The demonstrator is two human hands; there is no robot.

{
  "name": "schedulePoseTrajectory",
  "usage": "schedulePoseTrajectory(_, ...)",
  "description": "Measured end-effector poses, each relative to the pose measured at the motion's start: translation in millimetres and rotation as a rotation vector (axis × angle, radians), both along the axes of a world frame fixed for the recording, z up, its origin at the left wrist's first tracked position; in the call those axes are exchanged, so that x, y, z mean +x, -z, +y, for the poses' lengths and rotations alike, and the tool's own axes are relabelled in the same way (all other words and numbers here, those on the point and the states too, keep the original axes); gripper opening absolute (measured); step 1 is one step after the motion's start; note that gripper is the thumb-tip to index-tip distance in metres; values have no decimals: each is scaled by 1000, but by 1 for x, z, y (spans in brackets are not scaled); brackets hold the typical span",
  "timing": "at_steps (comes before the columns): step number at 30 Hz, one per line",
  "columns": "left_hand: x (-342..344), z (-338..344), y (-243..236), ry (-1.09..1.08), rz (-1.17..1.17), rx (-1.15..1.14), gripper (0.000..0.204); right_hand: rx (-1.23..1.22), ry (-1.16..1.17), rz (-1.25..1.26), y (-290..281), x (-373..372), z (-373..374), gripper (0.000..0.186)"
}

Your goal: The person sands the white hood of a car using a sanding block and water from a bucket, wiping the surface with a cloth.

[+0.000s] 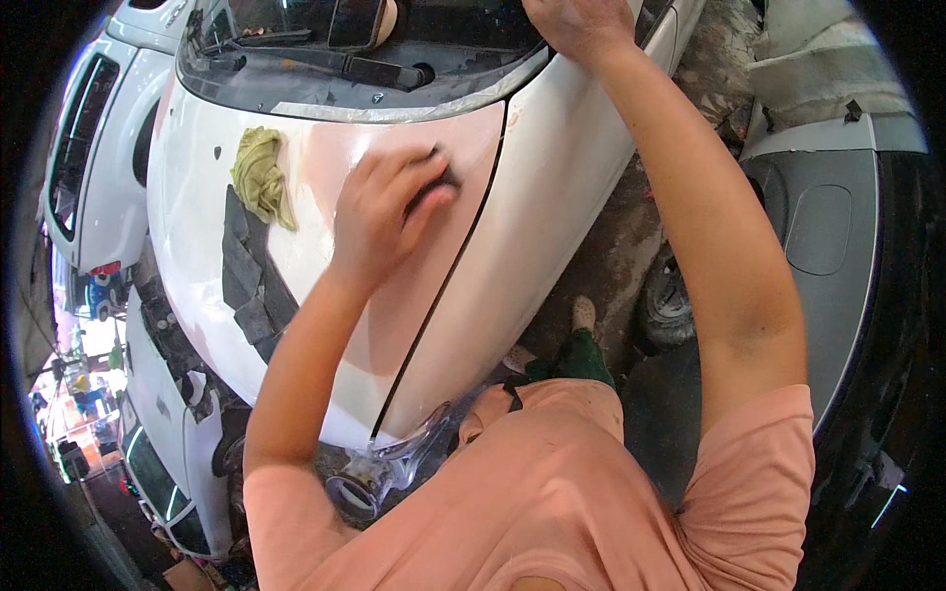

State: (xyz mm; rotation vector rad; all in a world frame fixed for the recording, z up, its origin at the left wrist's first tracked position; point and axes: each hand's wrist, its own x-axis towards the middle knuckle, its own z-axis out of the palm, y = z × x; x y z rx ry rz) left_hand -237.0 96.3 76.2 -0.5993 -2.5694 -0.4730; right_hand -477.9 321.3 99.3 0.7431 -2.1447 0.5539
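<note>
My left hand [387, 205] is on the pinkish patch [404, 305] of a white car's hood [202, 266], its curled, motion-blurred fingers gripping a small dark pad [443, 172]. A crumpled olive-green cloth [260, 175] and several dark sheets [246, 266], perhaps sandpaper, lie on the hood left of it. My right hand [589, 30] is at the top edge, over the car beside the windshield pillar; its fingers are cut off, so its grip cannot be told.
The windshield and wipers [384, 74] lie beyond the hood. White vehicles [99, 167] stand at the left. A grey panel and dark bodywork [820, 286] are at the right, near a wheel [665, 305]. A narrow stained floor strip [591, 286] runs beside the car.
</note>
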Motion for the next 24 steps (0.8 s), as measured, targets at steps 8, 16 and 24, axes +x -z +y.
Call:
schedulePoseTrajectory(8, 5, 0, 2, 3, -17, -40, 36, -6, 1, -2, 4, -4, 7, 34)
schedulePoseTrajectory(16, -60, 28, -18, 66, 88, -69, 33, 5, -10, 1, -2, 3, -3, 35)
schedulePoseTrajectory(24, -20, 3, -5, -4, 41, -61, 33, 1, -7, -15, -2, 2, -1, 35)
